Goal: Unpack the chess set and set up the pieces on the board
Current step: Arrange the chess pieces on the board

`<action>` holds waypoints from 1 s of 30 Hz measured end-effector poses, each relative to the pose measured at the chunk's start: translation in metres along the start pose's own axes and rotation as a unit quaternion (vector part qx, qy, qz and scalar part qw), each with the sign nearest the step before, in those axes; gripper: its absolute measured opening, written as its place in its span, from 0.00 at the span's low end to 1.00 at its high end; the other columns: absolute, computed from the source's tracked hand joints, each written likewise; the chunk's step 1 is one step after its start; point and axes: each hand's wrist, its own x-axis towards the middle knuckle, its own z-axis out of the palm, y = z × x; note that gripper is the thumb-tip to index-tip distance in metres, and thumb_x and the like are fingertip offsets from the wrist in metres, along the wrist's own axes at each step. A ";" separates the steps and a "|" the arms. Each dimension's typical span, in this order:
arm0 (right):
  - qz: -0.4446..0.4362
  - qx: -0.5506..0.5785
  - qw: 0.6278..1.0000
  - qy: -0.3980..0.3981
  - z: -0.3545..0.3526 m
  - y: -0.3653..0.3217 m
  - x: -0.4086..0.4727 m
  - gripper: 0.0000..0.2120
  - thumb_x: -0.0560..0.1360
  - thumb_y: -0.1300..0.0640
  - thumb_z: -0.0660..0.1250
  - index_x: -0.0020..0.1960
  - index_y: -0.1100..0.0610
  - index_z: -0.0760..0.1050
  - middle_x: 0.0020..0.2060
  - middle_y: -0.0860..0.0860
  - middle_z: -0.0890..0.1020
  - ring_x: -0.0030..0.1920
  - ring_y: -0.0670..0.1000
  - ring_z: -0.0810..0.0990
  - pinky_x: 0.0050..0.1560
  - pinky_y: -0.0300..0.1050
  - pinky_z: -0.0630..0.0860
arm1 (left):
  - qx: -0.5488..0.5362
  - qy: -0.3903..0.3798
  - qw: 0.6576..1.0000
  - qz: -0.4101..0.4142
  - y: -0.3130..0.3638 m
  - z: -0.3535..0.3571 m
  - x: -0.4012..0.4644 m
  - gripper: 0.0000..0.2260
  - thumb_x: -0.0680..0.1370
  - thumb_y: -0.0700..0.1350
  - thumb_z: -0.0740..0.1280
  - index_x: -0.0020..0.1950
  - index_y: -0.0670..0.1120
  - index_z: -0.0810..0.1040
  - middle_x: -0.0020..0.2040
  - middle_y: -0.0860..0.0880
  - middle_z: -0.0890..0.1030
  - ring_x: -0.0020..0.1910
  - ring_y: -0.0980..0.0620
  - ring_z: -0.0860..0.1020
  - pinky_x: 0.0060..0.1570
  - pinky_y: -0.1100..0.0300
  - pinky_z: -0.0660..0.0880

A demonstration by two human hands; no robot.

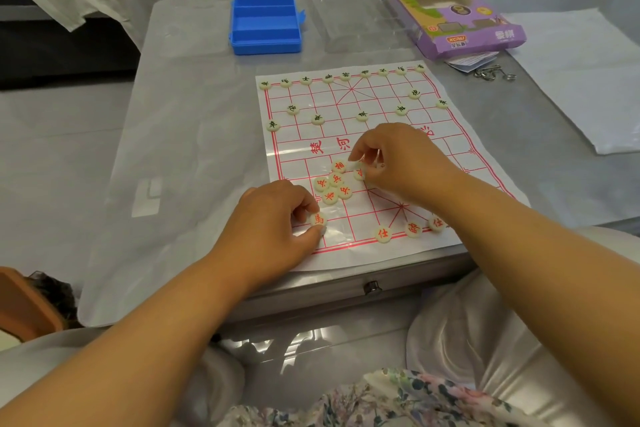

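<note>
While lidless, blue box sits empty, board beyond

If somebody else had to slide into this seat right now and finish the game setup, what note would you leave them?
Left hand: pinching a round cream piece with a red character near the board's near-left corner.
Right hand: fingers curled over a loose cluster of red-marked pieces; what it grips is unclear.
Thin white paper board with red grid: lies flat on the grey table.
Done: black-marked pieces placed on the far side; three red pieces on the near row.
Left: place the remaining red pieces.
</note>
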 end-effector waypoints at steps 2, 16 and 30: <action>0.007 -0.008 1.000 0.012 0.004 0.003 0.006 0.11 0.74 0.58 0.68 0.54 0.48 0.80 0.48 0.47 0.81 0.47 0.47 0.76 0.56 0.49 0.76 | 0.001 0.000 1.000 -0.001 0.000 0.001 0.000 0.08 0.73 0.54 0.70 0.49 0.57 0.74 0.43 0.62 0.73 0.41 0.60 0.74 0.45 0.69 0.70; -0.034 -0.102 0.994 -0.014 -0.002 -0.007 0.015 0.15 0.72 0.45 0.69 0.58 0.45 0.78 0.52 0.46 0.78 0.52 0.48 0.72 0.53 0.45 0.67 | -0.002 0.004 1.000 0.005 0.000 0.001 0.001 0.08 0.73 0.54 0.70 0.48 0.57 0.74 0.41 0.63 0.72 0.40 0.59 0.74 0.42 0.69 0.67; -0.102 -0.096 0.983 -0.115 0.006 -0.012 -0.059 0.15 0.75 0.45 0.66 0.61 0.41 0.75 0.58 0.42 0.74 0.59 0.45 0.69 0.55 0.40 0.60 | -0.015 0.008 1.000 -0.008 0.000 0.002 0.000 0.08 0.73 0.54 0.71 0.49 0.55 0.76 0.41 0.62 0.73 0.40 0.59 0.74 0.41 0.70 0.67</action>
